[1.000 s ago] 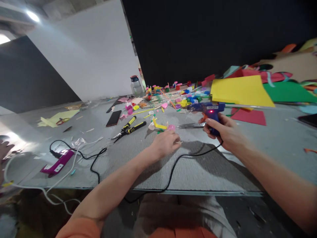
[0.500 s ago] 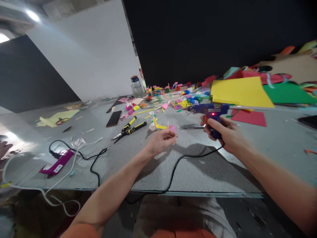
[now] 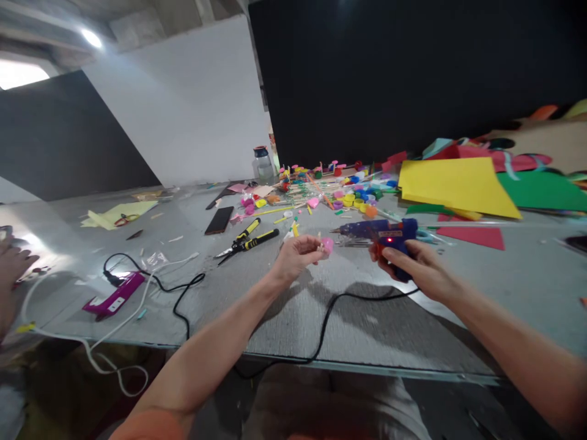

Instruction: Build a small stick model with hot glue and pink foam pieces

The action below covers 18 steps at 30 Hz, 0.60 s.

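Both full: left hand (image 3: 295, 255) pinches a pale bit (image 3: 321, 249), right hand (image 3: 424, 266) grips a glue gun (image 3: 376, 230); gluing probably needs steady aim.

A short-sleeved person: a soft orange fabric sleeve (image 3: 149, 426) near the left elbow, then a bare left forearm (image 3: 220, 342) and a bare right forearm (image 3: 504, 336). Dim grey-brown cloth trousers (image 3: 339, 400) cover the lap.

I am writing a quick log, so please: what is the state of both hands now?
Left hand: closed in a pinch, seemingly holding a small pale piece.
Right hand: closed around the glue gun.
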Available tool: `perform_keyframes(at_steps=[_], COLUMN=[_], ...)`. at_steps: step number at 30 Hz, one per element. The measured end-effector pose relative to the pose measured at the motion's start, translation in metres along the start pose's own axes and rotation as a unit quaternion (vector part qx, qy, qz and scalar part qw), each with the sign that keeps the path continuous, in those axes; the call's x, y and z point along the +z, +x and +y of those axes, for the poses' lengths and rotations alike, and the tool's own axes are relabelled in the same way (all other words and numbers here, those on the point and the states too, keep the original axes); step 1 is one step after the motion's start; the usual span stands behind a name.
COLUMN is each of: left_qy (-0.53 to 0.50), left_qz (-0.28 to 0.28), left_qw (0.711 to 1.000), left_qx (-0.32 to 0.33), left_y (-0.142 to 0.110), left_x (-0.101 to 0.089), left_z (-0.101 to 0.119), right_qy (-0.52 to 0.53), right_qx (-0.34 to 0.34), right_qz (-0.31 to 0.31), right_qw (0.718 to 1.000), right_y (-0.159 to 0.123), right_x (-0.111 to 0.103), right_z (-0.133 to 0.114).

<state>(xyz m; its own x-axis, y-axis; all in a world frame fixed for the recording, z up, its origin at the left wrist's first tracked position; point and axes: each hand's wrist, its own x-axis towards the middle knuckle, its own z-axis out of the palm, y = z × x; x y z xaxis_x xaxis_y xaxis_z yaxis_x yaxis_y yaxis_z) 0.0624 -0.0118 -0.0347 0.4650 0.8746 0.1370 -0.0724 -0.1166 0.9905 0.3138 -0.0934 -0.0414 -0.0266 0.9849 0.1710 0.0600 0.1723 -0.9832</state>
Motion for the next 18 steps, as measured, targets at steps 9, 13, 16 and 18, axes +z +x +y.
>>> perform_keyframes(at_steps=[9,13,16,18], left_qy=[0.016,0.021,0.025,0.027], left_qz=[0.036,0.057,0.065,0.064], left_qw=[0.999,0.998,0.998,0.997], left_qx=[0.002,0.006,0.009,0.013], left_y=[0.0026,0.0036,0.0036,0.0035], left_x=[-0.0031,-0.0041,-0.0046,-0.0043], left_z=[-0.0049,-0.0060,-0.0066,-0.0065], right_qy=[-0.097,-0.121,-0.140,-0.149], right_qx=[0.009,-0.002,-0.008,-0.013], right_qz=[-0.032,-0.040,-0.041,-0.043], right_qw=[0.995,0.992,0.989,0.988], right_y=[-0.0061,-0.0070,-0.0071,-0.0072], right_x=[-0.0022,-0.0012,0.0008,0.0022], right_z=[0.0034,0.0058,0.0045,0.0030])
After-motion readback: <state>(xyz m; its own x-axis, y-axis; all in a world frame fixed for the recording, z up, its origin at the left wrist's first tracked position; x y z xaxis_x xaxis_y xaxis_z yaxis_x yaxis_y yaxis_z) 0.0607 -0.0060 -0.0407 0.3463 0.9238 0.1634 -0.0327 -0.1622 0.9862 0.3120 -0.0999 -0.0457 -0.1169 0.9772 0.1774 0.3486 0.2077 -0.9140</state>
